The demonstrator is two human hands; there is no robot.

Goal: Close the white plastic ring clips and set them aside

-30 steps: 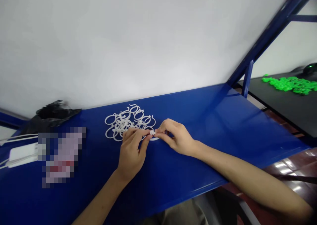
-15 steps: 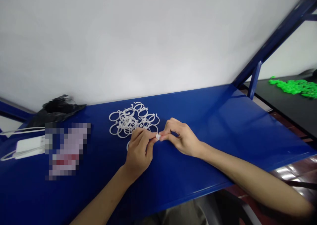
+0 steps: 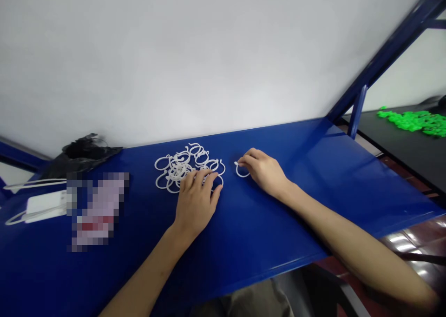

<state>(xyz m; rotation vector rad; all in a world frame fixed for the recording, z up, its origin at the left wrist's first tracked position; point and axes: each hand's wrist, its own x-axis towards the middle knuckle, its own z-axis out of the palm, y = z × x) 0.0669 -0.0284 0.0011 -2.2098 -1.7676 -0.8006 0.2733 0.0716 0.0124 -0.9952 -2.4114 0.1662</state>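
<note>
A pile of thin white plastic rings (image 3: 172, 163), several with small eyelets and some with open ends, lies on the blue table (image 3: 296, 149). My left hand (image 3: 197, 198) reaches over the pile's near right side, palm down with its fingers apart, and hides part of it. To the right of the pile, a single white plastic ring (image 3: 241, 174) is at the fingertips of my right hand (image 3: 265, 170). The fingers there are bent together on its upper part and cover its right side.
On the left are a black plastic bag (image 3: 88, 149), a white power strip or adapter (image 3: 47, 204) with a cable, and a pixelated pinkish item (image 3: 101, 205). Bright green pieces (image 3: 414, 122) lie on a black table at right. A blue frame post (image 3: 357, 112) rises beside it.
My hands were pinching a small white piece together; now they are apart. The right hand has moved up and right with a ring, and the left has opened over the pile.
</note>
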